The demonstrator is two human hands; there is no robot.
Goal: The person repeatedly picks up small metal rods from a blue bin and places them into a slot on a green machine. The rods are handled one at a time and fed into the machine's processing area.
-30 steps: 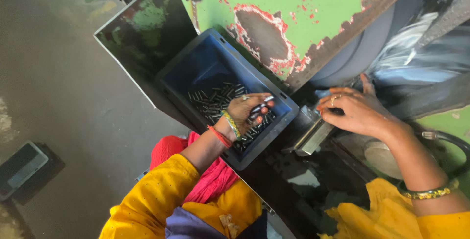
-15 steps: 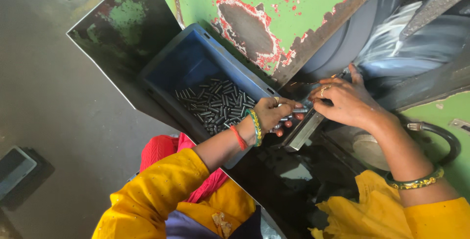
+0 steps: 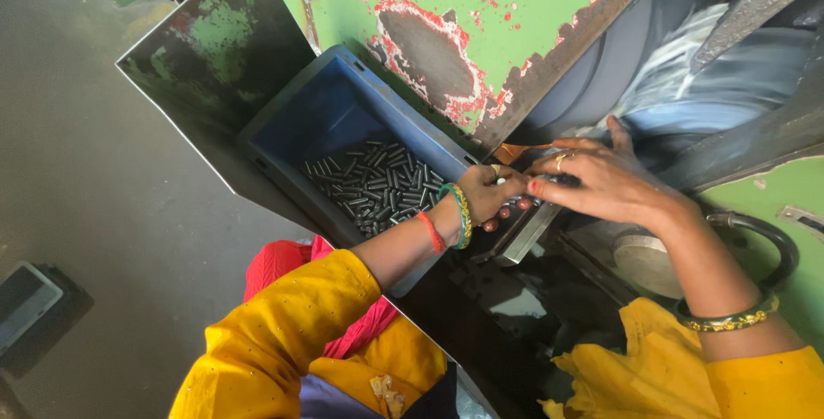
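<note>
Hands now meet at the metal chute [image 3: 525, 232] just right of the blue bin [image 3: 343, 110]: left hand [image 3: 485, 194] has left the dark pins [image 3: 378, 183], clenched; right hand [image 3: 601, 180] pinches something small, unclear

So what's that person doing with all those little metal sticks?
A person in yellow sleeves sits at a worn green machine. Both hands meet over a slanted metal chute: the left hand is curled as if holding something small, and the right hand rests its fingertips at the chute's top. Beside them a blue bin holds a pile of short dark metal pins.
</note>
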